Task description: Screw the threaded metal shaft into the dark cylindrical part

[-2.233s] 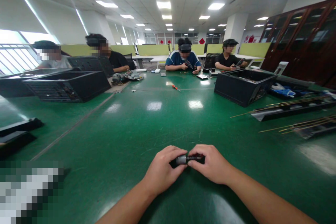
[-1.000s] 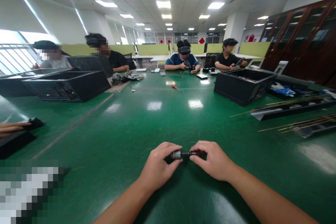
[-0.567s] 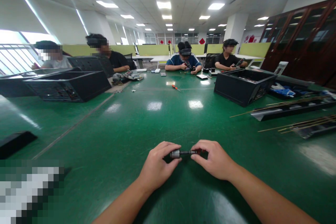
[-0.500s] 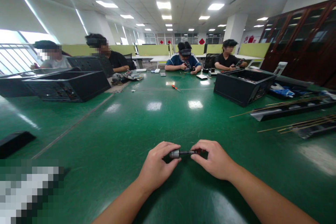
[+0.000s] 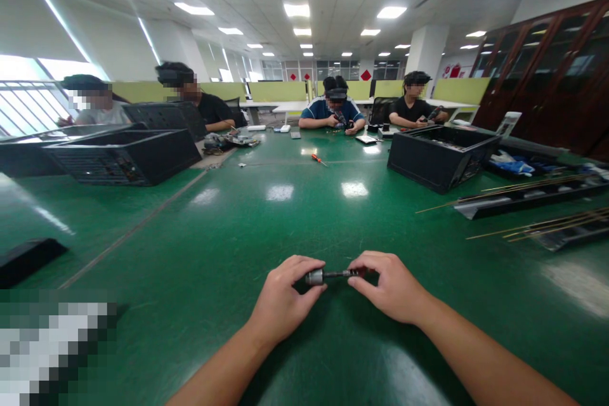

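Both my hands meet low in the middle of the view, just above the green table (image 5: 266, 222). My left hand (image 5: 280, 301) is closed around the silver collar end of a small tool (image 5: 328, 276), a short dark shaft with a metal sleeve. My right hand (image 5: 387, 285) pinches the other end, where a bit of red shows between the fingers. The shaft lies level between the two hands.
Open black computer cases stand at the left (image 5: 124, 155) and right (image 5: 440, 155). Black panels with thin rods (image 5: 528, 196) lie at the right edge. A red-handled screwdriver (image 5: 318, 158) lies far off. Several seated people work at the far end and left side.
My hands have drawn a little apart, so more of the shaft shows between them. A co-worker's hand and a black part at the left edge have gone from view.
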Available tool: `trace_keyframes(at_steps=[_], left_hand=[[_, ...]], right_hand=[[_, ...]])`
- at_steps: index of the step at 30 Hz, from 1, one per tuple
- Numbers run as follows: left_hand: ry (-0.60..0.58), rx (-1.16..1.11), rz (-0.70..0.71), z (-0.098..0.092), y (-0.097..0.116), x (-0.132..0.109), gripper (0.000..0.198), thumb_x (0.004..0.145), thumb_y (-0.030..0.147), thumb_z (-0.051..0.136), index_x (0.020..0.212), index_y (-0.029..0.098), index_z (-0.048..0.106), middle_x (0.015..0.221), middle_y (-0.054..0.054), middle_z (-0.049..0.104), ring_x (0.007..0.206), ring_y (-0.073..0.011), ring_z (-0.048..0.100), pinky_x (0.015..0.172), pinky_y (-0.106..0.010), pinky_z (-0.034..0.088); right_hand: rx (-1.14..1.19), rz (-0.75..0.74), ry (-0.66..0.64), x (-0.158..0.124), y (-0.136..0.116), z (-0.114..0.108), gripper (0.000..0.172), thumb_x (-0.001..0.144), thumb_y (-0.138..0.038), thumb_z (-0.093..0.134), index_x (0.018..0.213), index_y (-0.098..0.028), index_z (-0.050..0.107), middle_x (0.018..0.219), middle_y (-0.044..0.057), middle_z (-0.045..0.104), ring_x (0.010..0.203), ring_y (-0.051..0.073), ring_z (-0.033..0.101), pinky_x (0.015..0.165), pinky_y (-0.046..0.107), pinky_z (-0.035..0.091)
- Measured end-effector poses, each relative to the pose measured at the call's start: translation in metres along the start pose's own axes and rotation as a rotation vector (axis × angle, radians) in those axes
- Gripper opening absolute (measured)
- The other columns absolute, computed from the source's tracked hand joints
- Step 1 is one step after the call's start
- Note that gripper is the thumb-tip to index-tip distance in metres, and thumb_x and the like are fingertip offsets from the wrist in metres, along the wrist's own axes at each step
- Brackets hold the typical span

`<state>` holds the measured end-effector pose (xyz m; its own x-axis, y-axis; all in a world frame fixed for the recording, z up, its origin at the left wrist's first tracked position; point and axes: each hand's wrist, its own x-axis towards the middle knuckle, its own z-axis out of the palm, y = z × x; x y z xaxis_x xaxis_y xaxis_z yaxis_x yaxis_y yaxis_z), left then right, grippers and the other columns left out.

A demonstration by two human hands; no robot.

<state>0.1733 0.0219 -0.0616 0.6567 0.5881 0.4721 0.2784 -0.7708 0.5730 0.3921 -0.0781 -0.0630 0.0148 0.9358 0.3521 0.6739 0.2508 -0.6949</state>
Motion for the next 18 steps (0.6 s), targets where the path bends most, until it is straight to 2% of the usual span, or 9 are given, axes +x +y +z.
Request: trace_keyframes(at_steps=[13, 18], left_hand=[[-0.029, 0.01, -0.046, -0.001, -0.0012, 0.0013, 0.028, 0.08, 0.016, 0.072, 0.106, 0.025, 0.069, 0.099, -0.002, 0.072, 0.092, -0.0183, 0.066, 0.086, -0.032, 0.052], [-0.027, 0.0, -0.151, -0.0017, -0.0014, 0.0026, 0.025, 0.084, 0.023, 0.068, 0.108, 0.025, 0.063, 0.105, -0.002, 0.069, 0.098, -0.0198, 0.064, 0.09, -0.035, 0.049]], right_hand=[[-0.021, 0.003, 0.004, 0.0021, 0.0029, -0.0042, 0.007, 0.085, -0.021, 0.069, 0.091, -0.02, 0.073, 0.082, 0.002, 0.07, 0.077, 0.017, 0.064, 0.073, 0.029, 0.046], [-0.013, 0.0, -0.006, 0.0024, 0.0019, -0.004, 0.009, 0.084, -0.021, 0.07, 0.092, -0.02, 0.073, 0.085, 0.002, 0.071, 0.079, 0.017, 0.065, 0.075, 0.029, 0.047]])
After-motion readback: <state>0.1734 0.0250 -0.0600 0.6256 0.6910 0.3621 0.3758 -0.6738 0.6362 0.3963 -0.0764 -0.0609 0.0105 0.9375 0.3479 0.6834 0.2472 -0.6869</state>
